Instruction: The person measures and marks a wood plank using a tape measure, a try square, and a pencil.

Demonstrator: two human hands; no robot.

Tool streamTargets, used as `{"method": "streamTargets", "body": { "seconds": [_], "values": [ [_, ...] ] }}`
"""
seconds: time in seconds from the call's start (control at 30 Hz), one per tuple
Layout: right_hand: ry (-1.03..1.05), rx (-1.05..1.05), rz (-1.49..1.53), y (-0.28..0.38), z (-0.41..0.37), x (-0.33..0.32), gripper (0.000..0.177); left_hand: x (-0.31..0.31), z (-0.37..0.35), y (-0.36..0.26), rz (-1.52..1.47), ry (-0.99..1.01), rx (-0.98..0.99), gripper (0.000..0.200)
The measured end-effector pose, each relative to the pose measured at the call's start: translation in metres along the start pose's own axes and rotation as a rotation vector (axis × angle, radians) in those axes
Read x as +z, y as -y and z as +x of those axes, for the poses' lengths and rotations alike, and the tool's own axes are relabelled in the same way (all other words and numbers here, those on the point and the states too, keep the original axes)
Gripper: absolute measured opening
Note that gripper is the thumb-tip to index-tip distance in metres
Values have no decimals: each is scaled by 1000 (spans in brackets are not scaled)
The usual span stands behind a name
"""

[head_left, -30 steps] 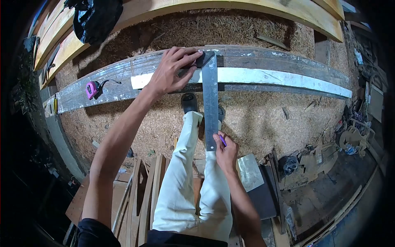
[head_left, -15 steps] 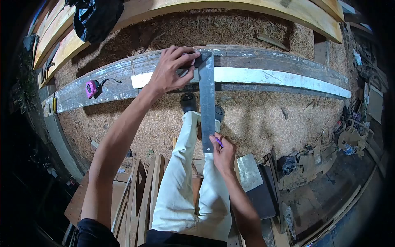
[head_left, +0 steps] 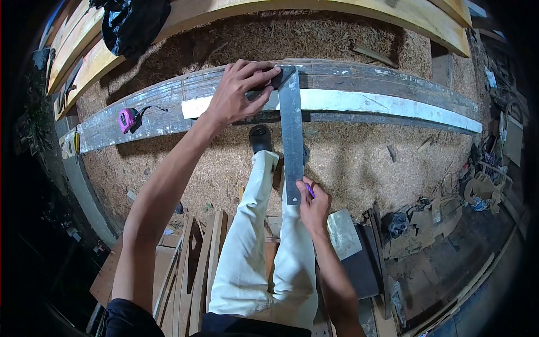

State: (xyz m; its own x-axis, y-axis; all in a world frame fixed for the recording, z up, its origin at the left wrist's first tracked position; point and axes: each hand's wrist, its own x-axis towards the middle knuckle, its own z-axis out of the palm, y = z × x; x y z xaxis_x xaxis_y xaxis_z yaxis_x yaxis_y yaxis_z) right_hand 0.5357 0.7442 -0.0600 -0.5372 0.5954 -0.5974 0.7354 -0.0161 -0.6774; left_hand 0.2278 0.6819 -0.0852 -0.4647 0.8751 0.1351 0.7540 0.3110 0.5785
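While my left hand point(head_left: 238, 92) clamped steel square point(head_left: 291, 129) at its corner onto pale plank point(head_left: 382, 104), right hand point(head_left: 313, 206) closed on purple pen point(head_left: 310, 191) beside blade's overhanging end. Risk: uneven pressure could pivot square, skewing blade.

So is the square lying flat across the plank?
Flat: square crosses the plank, left hand pressing its corner, right hand gripping its end.
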Motion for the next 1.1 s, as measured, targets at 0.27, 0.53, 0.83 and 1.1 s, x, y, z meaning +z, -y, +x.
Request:
{"method": "streamTargets", "body": {
  "seconds": [0.27,0.53,0.83,1.1],
  "values": [
    [-42,-38,-2,-8,2,3,22,1,0,-3,64,29,-27,48],
    [3,21,7,-4,3,0,22,10,-16,-43,273,28,-174,107],
    [23,33,-23,4,3,-1,24,12,-17,-43,202,20,-199,106],
    [81,53,-45,21,0,-8,25,2,-11,-54,227,131,-290,105]
  ]
}}
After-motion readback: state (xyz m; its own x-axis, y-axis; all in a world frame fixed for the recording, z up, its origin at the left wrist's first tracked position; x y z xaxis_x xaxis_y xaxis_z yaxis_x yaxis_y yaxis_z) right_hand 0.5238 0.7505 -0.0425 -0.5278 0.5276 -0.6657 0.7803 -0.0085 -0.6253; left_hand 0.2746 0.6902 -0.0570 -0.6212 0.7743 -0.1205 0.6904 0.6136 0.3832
